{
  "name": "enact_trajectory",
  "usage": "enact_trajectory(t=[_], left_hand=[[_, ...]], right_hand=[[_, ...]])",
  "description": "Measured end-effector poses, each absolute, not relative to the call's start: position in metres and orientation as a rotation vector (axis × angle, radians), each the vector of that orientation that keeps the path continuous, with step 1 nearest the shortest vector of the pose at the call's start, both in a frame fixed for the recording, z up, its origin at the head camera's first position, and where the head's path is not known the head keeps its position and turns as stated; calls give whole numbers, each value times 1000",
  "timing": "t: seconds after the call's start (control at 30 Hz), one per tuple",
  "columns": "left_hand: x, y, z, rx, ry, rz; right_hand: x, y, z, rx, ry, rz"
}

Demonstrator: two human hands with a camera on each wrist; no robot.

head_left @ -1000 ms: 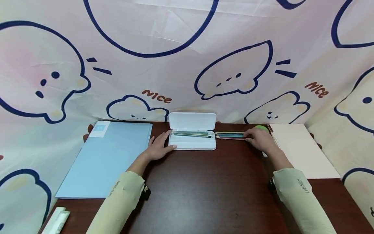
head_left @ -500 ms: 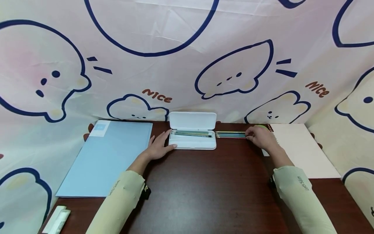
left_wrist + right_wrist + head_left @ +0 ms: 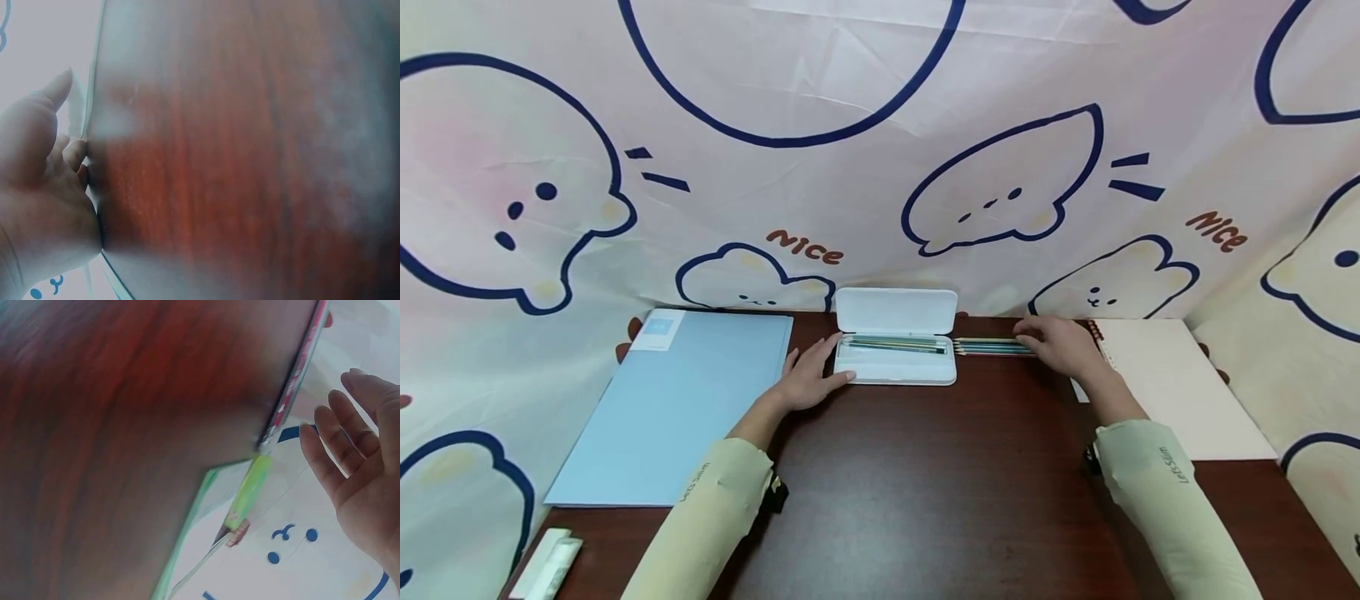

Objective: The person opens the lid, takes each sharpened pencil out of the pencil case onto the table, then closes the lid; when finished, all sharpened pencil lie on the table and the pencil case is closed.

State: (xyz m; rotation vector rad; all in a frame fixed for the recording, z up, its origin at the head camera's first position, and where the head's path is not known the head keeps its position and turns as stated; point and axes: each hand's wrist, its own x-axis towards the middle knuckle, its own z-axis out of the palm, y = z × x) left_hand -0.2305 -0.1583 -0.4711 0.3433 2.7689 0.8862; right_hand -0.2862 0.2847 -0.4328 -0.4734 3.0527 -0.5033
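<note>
An open white pencil case (image 3: 895, 371) stands at the back, with several pencils (image 3: 895, 343) lying in its rear part. My left hand (image 3: 805, 377) rests at its left end, fingers at the back corner and thumb at the front corner. To the right of the case, a row of pencils (image 3: 988, 347) lies on the table. My right hand (image 3: 1060, 346) is over their right end, its fingers loosely bent with nothing in them in the right wrist view. There a red pencil (image 3: 297, 375) lies end to end with a light-green rounded object (image 3: 249, 490); the right hand hides this object in the head view.
On the left lies a large light-blue folder (image 3: 677, 417), with white wrapped items (image 3: 553, 562) at the front-left edge. A spiral-bound pad (image 3: 1180, 392) lies to the right. Patterned cloth (image 3: 850, 192) stands directly behind the dark wooden table (image 3: 955, 500).
My right hand has shifted left and back, and its fingers have come away from the pencil ends. The green object has become covered in the head view. The left hand stays at the case.
</note>
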Motion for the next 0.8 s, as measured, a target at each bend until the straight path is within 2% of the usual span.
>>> enact_trajectory(t=[0.8], left_hand=[[-226,-156,-466,333,2755,883]], right_hand=[[-293,195,-428,-700,2956,-587]])
